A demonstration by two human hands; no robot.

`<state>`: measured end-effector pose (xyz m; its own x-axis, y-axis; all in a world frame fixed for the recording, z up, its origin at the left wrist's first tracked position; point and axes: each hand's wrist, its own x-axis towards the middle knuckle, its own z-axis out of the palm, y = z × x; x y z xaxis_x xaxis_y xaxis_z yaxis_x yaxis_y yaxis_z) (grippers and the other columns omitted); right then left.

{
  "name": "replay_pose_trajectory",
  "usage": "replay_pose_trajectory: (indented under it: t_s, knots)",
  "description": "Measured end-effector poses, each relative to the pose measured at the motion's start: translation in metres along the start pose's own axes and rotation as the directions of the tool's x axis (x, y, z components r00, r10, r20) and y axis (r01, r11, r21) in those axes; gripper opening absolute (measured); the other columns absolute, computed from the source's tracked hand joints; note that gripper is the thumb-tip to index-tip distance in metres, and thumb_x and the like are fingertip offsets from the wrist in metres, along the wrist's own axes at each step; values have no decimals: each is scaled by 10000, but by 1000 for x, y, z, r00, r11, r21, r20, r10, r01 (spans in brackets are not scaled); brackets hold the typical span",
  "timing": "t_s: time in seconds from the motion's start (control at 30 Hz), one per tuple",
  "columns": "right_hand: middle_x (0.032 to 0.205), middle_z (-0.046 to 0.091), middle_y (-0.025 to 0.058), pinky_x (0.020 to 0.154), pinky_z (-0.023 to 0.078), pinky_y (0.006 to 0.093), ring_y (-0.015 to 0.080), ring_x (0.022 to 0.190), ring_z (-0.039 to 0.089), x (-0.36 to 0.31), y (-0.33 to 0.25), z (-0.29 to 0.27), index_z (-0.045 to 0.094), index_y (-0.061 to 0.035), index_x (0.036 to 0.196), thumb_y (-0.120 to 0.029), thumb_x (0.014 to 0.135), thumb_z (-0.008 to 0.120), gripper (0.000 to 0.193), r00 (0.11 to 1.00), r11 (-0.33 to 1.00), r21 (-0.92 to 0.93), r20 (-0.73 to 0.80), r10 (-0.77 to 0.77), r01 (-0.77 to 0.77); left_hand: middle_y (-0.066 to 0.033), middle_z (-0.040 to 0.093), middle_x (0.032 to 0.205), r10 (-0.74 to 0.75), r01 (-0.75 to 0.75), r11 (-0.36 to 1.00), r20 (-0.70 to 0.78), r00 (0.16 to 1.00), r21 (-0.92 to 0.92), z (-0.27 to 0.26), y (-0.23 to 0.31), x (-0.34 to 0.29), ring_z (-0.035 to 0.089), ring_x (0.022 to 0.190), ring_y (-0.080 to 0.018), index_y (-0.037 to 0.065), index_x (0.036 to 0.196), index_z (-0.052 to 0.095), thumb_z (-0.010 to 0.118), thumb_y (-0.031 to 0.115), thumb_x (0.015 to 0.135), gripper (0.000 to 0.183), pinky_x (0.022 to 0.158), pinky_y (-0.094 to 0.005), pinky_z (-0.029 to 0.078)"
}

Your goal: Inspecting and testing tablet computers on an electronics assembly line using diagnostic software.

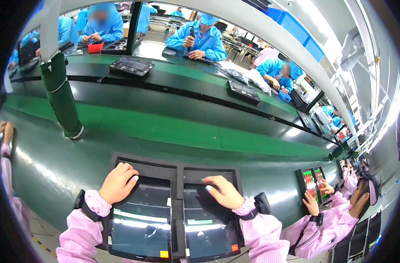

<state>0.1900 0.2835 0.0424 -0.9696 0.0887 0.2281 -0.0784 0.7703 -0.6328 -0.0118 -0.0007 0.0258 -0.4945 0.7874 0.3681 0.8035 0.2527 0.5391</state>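
Observation:
A black foam tray (178, 174) lies on the bench before me, with two side-by-side recesses. In the left recess rests a dark glossy screen panel (140, 236) with an orange sticker low on its right side. The right recess bears a similar panel (211, 241) with a small red mark near its lower corner. My left hand (119, 183) lies at the upper left corner of the left panel, fingers extended over the tray's edge. Above the upper part of the right panel is my right hand (223, 193), its thumb and fingers apart; whether it touches the glass I cannot tell.
Beyond the bench runs a green conveyor belt (165, 129), with a green-wrapped post (62, 98) at left. At right a co-worker in pink handles a black tray (313, 182) with red and green pieces. Across the line, people in blue work near black device housings (132, 66).

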Motion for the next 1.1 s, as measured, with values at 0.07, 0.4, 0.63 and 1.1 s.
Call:
replay_pose_trajectory:
  t_s: [0.07,0.4,0.63,1.1]
  knots:
    - [1000,596,137,859,441,365,287,942,573,16,2,20,554,-6,1067,-91,831,521,253,999,999,53,44,-4,1,-100,530,865,-24,24,1000,-5,1000,-15,3,-8,0,503,851,-286,13,877,603,549,137,822,146,754,-373,425]
    - [1009,633,140,833,465,316,238,959,614,24,7,35,552,2,1066,-109,891,471,222,979,917,359,163,122,-174,-113,532,872,-96,100,993,76,993,-55,-2,-8,-1,501,882,-285,6,918,621,480,119,863,188,781,-356,411]
    - [1004,639,135,820,467,316,240,938,621,27,7,35,553,-1,1055,-103,882,474,216,978,913,365,163,129,-182,-96,533,845,-107,110,993,61,992,-53,-1,-11,1,507,860,-274,12,898,628,492,134,861,186,755,-352,417]
    - [997,650,102,855,447,292,172,970,601,-7,34,4,563,9,1050,-140,911,481,219,959,891,355,91,268,-283,-154,534,956,77,-45,989,233,970,-142,17,-7,18,495,948,-304,-41,981,595,561,121,823,229,861,-363,404]
